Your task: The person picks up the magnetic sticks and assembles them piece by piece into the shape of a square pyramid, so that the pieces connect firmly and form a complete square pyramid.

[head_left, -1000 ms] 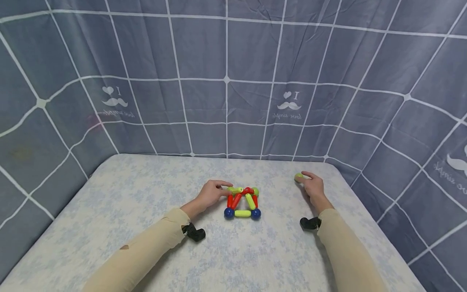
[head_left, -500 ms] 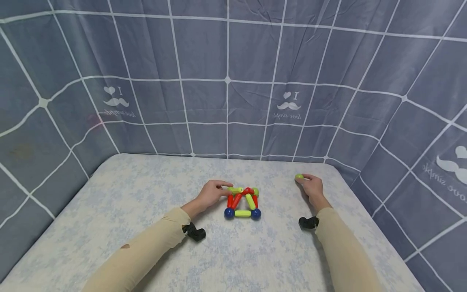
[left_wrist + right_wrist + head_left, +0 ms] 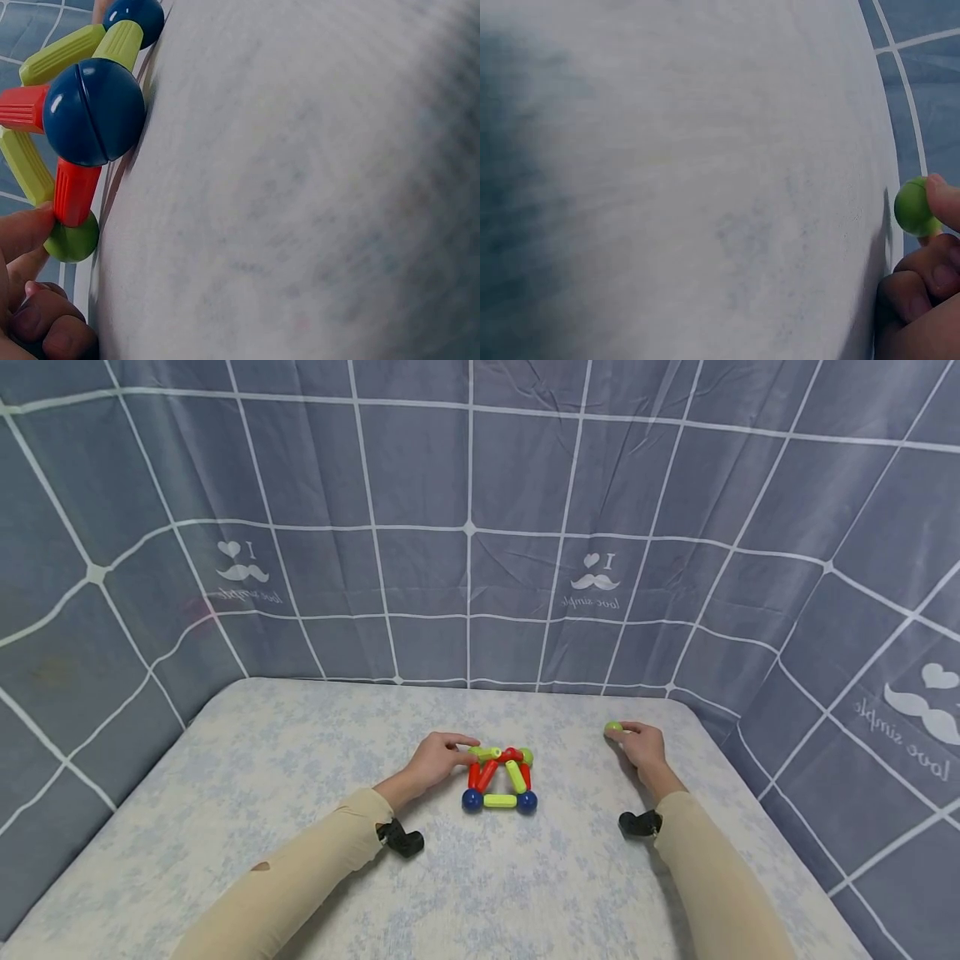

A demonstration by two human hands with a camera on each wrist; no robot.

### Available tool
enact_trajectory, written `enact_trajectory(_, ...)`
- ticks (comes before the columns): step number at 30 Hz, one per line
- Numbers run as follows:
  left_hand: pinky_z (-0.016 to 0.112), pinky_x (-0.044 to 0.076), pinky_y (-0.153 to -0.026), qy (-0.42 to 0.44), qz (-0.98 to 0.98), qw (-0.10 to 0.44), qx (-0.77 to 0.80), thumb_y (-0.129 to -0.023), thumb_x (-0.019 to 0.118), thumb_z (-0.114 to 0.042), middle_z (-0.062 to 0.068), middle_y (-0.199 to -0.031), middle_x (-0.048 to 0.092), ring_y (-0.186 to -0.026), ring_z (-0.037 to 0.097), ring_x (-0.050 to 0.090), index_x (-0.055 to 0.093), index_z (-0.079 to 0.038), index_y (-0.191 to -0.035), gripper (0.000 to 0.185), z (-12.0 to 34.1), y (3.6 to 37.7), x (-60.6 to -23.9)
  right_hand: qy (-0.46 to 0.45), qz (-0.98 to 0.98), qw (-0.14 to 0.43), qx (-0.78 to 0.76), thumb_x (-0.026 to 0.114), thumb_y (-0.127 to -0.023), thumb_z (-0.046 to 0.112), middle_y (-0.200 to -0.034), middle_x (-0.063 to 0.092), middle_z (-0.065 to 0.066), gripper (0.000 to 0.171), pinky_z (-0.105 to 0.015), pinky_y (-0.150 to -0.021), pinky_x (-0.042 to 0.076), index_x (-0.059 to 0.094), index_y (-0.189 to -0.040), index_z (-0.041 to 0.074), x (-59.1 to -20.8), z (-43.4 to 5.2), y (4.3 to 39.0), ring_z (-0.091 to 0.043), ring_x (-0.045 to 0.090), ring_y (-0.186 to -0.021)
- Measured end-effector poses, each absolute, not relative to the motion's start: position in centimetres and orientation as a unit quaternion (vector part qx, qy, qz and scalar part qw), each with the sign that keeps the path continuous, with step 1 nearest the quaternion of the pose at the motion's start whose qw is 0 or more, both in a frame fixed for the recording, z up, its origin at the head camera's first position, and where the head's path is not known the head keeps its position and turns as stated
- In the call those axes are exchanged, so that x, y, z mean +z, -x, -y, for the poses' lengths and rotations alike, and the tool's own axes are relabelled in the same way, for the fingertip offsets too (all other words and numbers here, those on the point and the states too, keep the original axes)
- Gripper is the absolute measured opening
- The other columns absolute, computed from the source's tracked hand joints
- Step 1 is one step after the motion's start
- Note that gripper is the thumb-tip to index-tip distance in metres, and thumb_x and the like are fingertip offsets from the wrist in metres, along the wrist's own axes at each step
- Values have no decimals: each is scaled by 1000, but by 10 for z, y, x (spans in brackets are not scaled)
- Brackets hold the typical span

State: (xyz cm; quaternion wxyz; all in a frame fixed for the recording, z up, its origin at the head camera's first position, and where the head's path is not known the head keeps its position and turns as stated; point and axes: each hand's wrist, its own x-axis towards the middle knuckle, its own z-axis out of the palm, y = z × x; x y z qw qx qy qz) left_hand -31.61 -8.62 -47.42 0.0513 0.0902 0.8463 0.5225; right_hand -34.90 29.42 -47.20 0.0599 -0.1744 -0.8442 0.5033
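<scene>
A small frame of magnetic rods and balls stands on the table, with blue balls (image 3: 472, 800) at its near corners and red and yellow-green rods (image 3: 499, 801) between them. My left hand (image 3: 435, 762) is at its far left corner, thumb and index finger pinching the green corner ball (image 3: 73, 238). Its other fingers are curled in the left wrist view. Off to the right, my right hand (image 3: 642, 748) pinches a loose green ball (image 3: 915, 207) between thumb and fingertips, close above the tabletop. The right wrist view shows the remaining fingers curled beneath.
The table (image 3: 360, 893) has a pale, blue-flowered cover. A grey-blue curtain (image 3: 420, 577) with white grid lines hangs behind it and along both sides. Each sleeve carries a black wrist mount (image 3: 401, 839).
My right hand has shifted slightly around the loose ball, and more of the ball shows now. My left hand and the frame of rods stay in place. The head view tilts a little.
</scene>
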Motion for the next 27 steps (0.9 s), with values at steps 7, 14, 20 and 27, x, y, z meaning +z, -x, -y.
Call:
enact_trajectory(7, 28, 38, -60, -88, -849, 50, 518, -88, 78, -23, 3, -97, 68, -69, 17, 44, 78, -19, -115, 28, 86, 317, -474, 152, 852, 54, 497, 69, -95, 32, -128, 58, -16, 53, -33, -71, 42, 60, -137, 2, -470, -289, 345, -18, 48, -81)
enact_trajectory(14, 28, 37, -60, -88, -846, 53, 523, -88, 78, -22, 4, -97, 68, -69, 17, 43, 78, -18, -116, 28, 87, 318, -474, 108, 852, 51, 510, 72, -94, 28, -75, 49, 3, 50, -29, -55, 35, 62, -134, 0, -460, -279, 340, -12, 34, -58)
enact_trajectory(20, 29, 40, -62, -92, -847, 55, 521, -89, 77, -23, 6, -110, 70, -74, 19, 46, 77, -17, -117, 29, 87, 317, -474, 58, 867, 51, 491, 71, -94, 27, -126, 61, -24, 50, -43, -93, 49, 62, -133, -3, -447, -263, 332, -35, 58, -114)
enact_trajectory(27, 28, 39, -60, -93, -845, 52, 524, -88, 78, -21, 5, -98, 69, -69, 17, 45, 78, -17, -116, 28, 86, 317, -475, 29, 867, 33, 496, 72, -94, 29, -139, 55, -23, 50, -38, -90, 48, 63, -134, 1, -433, -239, 318, -31, 54, -120)
